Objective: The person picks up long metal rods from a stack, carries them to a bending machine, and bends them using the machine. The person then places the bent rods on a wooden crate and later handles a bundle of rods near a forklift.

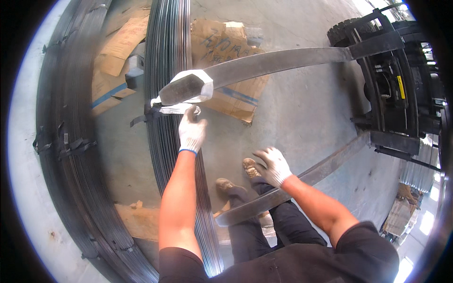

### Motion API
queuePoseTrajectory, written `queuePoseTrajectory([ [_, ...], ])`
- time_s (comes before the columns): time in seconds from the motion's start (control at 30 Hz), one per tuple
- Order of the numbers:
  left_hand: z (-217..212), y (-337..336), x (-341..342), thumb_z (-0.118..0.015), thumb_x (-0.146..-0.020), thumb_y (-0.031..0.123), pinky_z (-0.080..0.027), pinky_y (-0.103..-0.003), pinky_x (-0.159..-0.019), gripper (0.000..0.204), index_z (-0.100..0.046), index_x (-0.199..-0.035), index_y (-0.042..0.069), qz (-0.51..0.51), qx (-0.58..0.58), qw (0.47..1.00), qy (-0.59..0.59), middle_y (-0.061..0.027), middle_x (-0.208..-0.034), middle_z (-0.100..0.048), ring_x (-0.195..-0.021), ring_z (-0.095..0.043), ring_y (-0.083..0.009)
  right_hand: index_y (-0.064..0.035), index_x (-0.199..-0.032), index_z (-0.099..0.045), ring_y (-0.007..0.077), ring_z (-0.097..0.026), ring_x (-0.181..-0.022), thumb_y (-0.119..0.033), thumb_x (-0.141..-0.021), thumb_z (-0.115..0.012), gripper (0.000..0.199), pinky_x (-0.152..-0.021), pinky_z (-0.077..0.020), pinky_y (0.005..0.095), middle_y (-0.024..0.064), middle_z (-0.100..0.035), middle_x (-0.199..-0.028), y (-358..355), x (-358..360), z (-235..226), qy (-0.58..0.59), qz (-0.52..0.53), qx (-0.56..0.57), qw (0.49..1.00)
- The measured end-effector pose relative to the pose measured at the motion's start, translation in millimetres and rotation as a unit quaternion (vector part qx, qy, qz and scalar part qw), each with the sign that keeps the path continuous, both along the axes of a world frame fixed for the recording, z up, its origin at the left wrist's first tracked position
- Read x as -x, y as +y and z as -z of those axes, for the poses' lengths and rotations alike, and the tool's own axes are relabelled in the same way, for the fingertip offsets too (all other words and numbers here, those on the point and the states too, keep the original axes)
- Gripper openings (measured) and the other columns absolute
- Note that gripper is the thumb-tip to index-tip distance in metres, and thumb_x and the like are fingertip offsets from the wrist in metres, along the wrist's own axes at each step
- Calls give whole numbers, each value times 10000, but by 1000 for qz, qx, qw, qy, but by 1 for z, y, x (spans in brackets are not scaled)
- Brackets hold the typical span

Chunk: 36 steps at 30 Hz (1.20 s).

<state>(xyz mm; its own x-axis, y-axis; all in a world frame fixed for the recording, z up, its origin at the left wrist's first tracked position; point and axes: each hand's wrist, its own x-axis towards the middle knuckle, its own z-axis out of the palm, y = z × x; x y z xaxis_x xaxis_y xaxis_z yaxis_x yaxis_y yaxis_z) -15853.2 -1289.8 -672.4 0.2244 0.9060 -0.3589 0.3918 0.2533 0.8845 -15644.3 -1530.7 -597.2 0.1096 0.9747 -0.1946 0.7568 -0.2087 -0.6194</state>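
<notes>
My left hand (192, 131), in a white knit glove with a blue cuff, reaches to a white fabric strap (181, 109), its fingers closed at the strap's lower fold. The strap loops round the tip of a steel forklift fork (278, 60) and lies over a bundle of long, thin metal rods (167, 42). How it runs beneath the bundle is hidden. My right hand (273, 166), gloved too and slightly blurred, holds nothing. Its fingers are apart, above the floor beside the second fork (302, 181).
More dark rod bundles (71, 108), bound with black ties, lie at the left. Flattened cardboard (236, 101) is on the floor under and beside the rods. The forklift's carriage (394, 80) and a tyre (347, 32) stand at the right. The second fork crosses in front of my legs.
</notes>
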Motion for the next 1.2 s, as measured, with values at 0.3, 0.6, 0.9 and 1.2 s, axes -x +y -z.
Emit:
queuePoseTrajectory([
  [0.3,-94,37,82,-639,-858,82,-562,-419,-960,599,-526,-1446,47,-63,-81,942,319,-228,-1230,-711,-1086,-709,-344,-38,-1290,-678,293,-703,-1142,-229,-890,-719,445,-1026,-524,384,175,-721,-1243,-308,-136,-59,-18,412,259,874],
  [0.6,-208,-208,-45,-718,-886,59,-538,-370,-1011,376,-669,-1256,13,334,-28,941,50,-188,-1212,-722,-1127,-702,-293,-136,-1362,-679,354,-669,-1206,-376,-878,-700,541,-1053,-516,422,178,-722,-1268,-465,-112,-140,-10,441,439,783],
  [0.9,-129,-381,99,-686,-887,125,-547,-385,-951,325,-682,-1170,-35,56,124,983,125,-168,-1100,-741,-1037,-704,-258,-145,-1461,-584,347,-645,-1249,-397,-876,-718,651,-1067,-507,408,188,-686,-1331,-436,-197,-150,2,500,267,824],
  [1.2,-179,-560,113,-668,-909,61,-505,-292,-553,132,-682,-1040,56,-362,107,925,32,-29,-776,-627,-613,-579,-150,-125,-1535,-466,346,-645,-1247,-276,-938,-694,657,-1055,-513,407,187,-676,-1345,-256,-101,-262,248,-96,74,961],
])
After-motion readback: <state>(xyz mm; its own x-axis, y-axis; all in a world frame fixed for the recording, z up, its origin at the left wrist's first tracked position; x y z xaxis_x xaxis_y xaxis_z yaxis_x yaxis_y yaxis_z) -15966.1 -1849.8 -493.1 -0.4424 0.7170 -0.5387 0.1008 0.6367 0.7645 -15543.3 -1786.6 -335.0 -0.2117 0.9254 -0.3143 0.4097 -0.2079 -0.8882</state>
